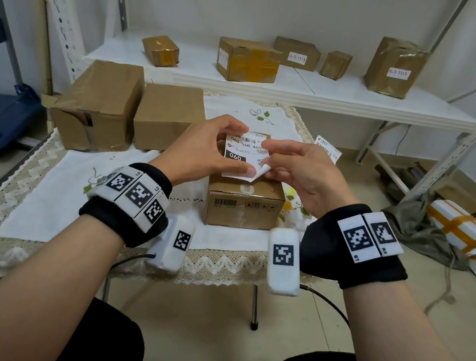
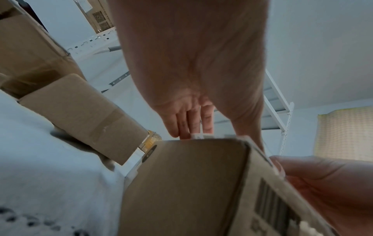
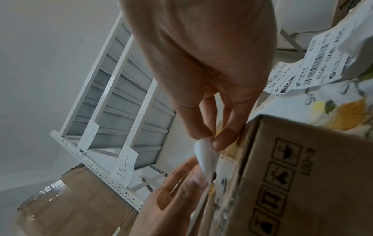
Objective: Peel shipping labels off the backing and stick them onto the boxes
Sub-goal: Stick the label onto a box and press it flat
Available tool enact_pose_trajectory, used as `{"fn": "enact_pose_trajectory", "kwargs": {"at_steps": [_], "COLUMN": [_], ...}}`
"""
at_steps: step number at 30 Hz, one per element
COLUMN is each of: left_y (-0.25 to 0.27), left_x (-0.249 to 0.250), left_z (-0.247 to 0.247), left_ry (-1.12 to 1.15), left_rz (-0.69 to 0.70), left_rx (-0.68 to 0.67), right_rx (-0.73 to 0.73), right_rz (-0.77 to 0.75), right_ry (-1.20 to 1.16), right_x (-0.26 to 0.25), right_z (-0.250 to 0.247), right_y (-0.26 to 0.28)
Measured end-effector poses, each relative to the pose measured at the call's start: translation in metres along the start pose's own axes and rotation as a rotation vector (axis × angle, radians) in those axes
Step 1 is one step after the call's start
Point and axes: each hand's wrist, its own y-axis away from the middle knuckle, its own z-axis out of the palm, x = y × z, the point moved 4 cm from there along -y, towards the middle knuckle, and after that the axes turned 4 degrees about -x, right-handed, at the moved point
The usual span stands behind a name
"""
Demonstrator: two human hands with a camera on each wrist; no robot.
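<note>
Your left hand (image 1: 204, 147) pinches the label (image 1: 242, 153) over the box (image 1: 243, 206); your right hand (image 1: 300, 171) fingers pinch its curled lower corner.

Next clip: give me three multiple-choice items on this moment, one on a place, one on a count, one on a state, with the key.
1. Where is the shipping label?
A. above the small box
B. on the floor
C. on the shelf

2. How many boxes stand on the shelf?
A. two
B. five
C. eight

3. What state is the label's lower corner in?
A. flat
B. torn off
C. curled up

Key: 1 A, both hands hold it over that box. 2 B, five stand there. 3 C, the right hand pinches the lifted corner while the left hand grips the sheet.
</note>
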Motion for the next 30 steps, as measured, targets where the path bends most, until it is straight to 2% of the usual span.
{"fn": "enact_pose_trajectory", "kwargs": {"at_steps": [9,30], "left_y": [0.0007,0.0006], "left_x": [-0.0014,-0.0016], "left_z": [0.0019,0.0067], "left_ry": [-0.084,-0.171], "left_rz": [-0.03,0.001], "left_rx": [-0.011,-0.067], "right_rx": [0.05,0.072], "right_rz": [-0.021,-0.053], "right_ry": [0.074,0.21], "right_x": [-0.0014,-0.0052], "right_z": [0.0014,0.0032], "right_y": [0.0016,0.0056]}}
